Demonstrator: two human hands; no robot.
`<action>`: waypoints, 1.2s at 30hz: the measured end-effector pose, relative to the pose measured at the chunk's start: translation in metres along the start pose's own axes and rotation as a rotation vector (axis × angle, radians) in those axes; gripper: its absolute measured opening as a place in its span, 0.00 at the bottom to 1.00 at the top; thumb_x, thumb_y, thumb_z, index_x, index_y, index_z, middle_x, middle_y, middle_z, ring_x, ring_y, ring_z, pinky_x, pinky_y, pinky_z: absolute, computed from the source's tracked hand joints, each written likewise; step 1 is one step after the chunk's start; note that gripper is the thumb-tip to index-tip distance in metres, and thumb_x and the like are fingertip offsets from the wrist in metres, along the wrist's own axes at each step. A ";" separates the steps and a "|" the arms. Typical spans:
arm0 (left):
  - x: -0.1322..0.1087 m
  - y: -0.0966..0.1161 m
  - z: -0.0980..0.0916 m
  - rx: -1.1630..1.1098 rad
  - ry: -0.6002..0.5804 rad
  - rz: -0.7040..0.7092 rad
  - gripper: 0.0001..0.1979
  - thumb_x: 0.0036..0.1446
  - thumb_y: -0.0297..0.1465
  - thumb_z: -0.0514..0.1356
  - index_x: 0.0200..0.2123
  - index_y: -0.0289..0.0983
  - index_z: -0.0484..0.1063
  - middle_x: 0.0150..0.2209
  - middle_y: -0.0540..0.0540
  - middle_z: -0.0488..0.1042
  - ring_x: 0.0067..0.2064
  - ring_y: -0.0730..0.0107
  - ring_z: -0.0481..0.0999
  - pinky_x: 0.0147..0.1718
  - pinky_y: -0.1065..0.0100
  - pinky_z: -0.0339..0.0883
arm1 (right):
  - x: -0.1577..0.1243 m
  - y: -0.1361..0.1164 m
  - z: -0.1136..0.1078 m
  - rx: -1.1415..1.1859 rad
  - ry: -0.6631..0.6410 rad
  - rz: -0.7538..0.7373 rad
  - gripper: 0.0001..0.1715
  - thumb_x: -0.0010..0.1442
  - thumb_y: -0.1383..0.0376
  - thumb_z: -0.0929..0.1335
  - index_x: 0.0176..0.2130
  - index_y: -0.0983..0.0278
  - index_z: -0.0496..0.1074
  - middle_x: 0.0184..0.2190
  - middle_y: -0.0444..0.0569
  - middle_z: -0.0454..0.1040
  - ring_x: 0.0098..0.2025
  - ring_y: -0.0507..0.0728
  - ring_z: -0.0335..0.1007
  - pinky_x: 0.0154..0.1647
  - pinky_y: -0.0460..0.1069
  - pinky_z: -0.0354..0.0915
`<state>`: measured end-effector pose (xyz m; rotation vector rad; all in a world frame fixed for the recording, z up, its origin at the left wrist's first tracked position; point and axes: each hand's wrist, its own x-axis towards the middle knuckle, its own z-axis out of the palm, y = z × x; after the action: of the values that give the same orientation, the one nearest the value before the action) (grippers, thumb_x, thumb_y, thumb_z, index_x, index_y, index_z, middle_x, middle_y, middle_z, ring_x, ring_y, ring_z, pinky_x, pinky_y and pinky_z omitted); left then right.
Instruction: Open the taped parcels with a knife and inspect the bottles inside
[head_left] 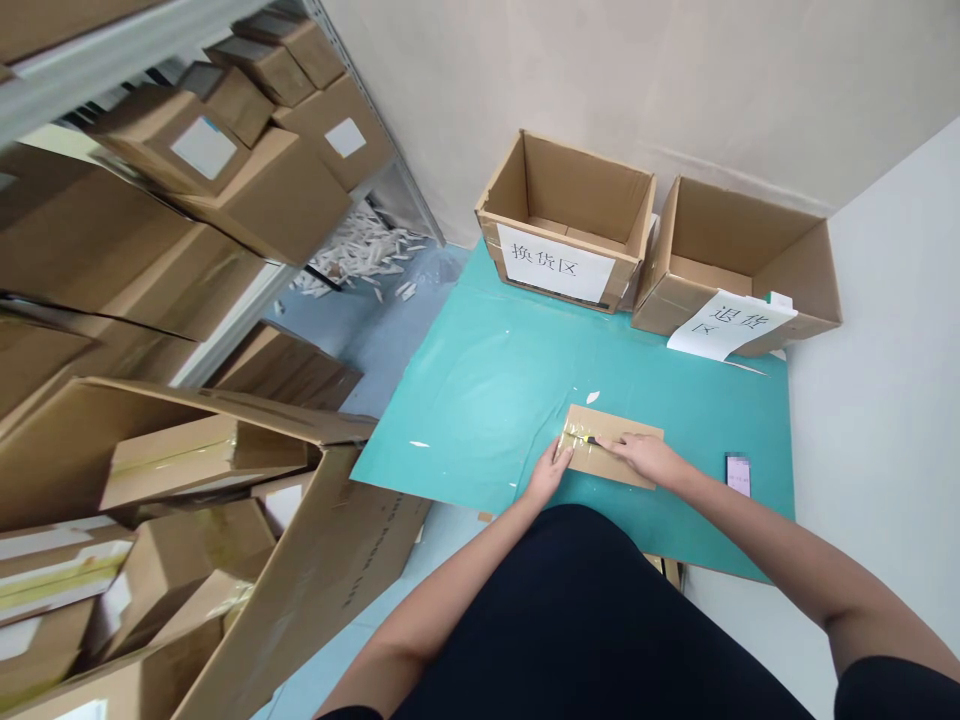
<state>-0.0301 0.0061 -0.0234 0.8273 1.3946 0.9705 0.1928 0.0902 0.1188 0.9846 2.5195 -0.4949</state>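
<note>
A small flat cardboard parcel (622, 432) sealed with clear tape lies on the teal table (480, 390), near its front edge. My left hand (553, 468) rests against the parcel's left end, fingers flat and stretched out. My right hand (646, 456) lies on top of the parcel and grips a small yellow and black cutter (586, 439), whose tip points left along the taped seam.
Two open cardboard boxes (570, 215) (739, 265) with white paper labels stand at the table's far edge. A phone (738, 473) lies at the right front of the table. Stacked cartons (172, 560) and loaded shelves (225, 150) crowd the left; a white wall (885, 400) runs along the right.
</note>
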 end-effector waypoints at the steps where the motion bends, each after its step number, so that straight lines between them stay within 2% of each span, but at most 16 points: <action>1: 0.000 0.000 0.000 0.001 0.000 0.003 0.32 0.58 0.51 0.60 0.59 0.39 0.71 0.60 0.40 0.73 0.62 0.49 0.71 0.63 0.52 0.59 | -0.001 0.001 0.001 -0.007 0.000 -0.001 0.35 0.70 0.70 0.57 0.70 0.47 0.53 0.43 0.51 0.75 0.39 0.57 0.70 0.40 0.48 0.60; 15: -0.005 0.016 -0.001 0.042 -0.009 0.001 0.32 0.59 0.52 0.58 0.59 0.37 0.70 0.60 0.40 0.73 0.62 0.51 0.70 0.63 0.55 0.60 | -0.027 0.010 -0.003 -0.077 -0.054 0.037 0.41 0.64 0.76 0.59 0.69 0.47 0.55 0.42 0.50 0.75 0.36 0.55 0.70 0.35 0.47 0.59; 27: -0.005 0.014 -0.002 0.042 -0.006 0.009 0.32 0.59 0.51 0.59 0.59 0.37 0.71 0.59 0.40 0.74 0.61 0.49 0.71 0.63 0.53 0.60 | -0.038 0.019 0.002 -0.096 -0.059 0.041 0.36 0.66 0.73 0.59 0.69 0.51 0.57 0.42 0.51 0.75 0.36 0.54 0.70 0.34 0.47 0.57; 36: -0.003 0.010 -0.003 0.050 0.024 -0.032 0.32 0.56 0.51 0.62 0.57 0.37 0.73 0.57 0.39 0.76 0.61 0.47 0.72 0.62 0.51 0.61 | -0.060 0.032 0.008 -0.087 -0.072 0.084 0.36 0.67 0.72 0.59 0.68 0.47 0.58 0.41 0.49 0.75 0.35 0.55 0.71 0.33 0.46 0.57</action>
<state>-0.0334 0.0070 -0.0130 0.8306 1.4540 0.9274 0.2579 0.0753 0.1340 1.0167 2.4036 -0.3853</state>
